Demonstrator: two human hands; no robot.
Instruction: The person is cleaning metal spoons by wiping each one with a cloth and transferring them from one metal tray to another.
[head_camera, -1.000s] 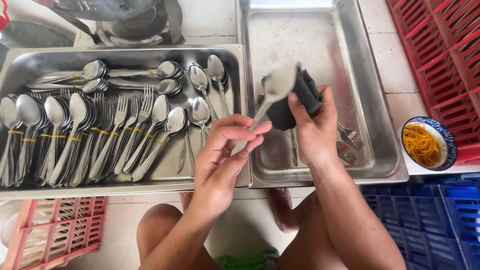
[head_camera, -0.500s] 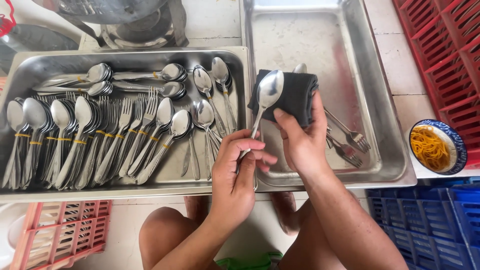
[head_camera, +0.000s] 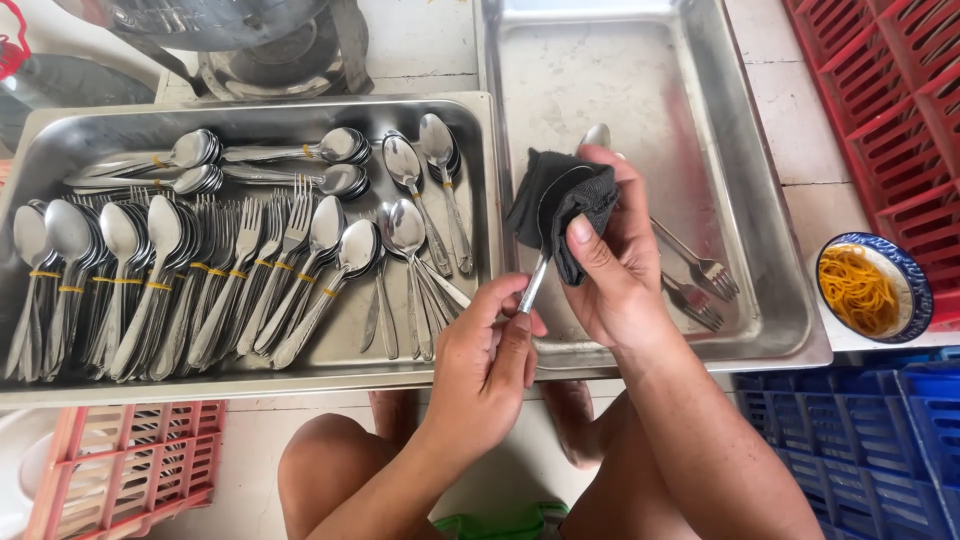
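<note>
Gripping spoon (head_camera: 533, 285) over tray rim (head_camera: 640, 355) | right hand (head_camera: 615, 260) cloth-wrapped (head_camera: 560, 200)

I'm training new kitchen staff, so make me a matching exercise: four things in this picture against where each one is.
Things:
1. dark cloth
2. two forks
3. bundled spoons and forks
4. small blue-rimmed bowl

Places:
A. left steel tray
B. right hand, wrapped round a spoon
C. right steel tray
D. beside the red crate

Pairs: 1-B, 2-C, 3-A, 4-D

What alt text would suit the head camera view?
A person's right hand wraps a dark cloth around a spoon whose handle the left hand holds, over two steel trays of spoons and forks.
</note>
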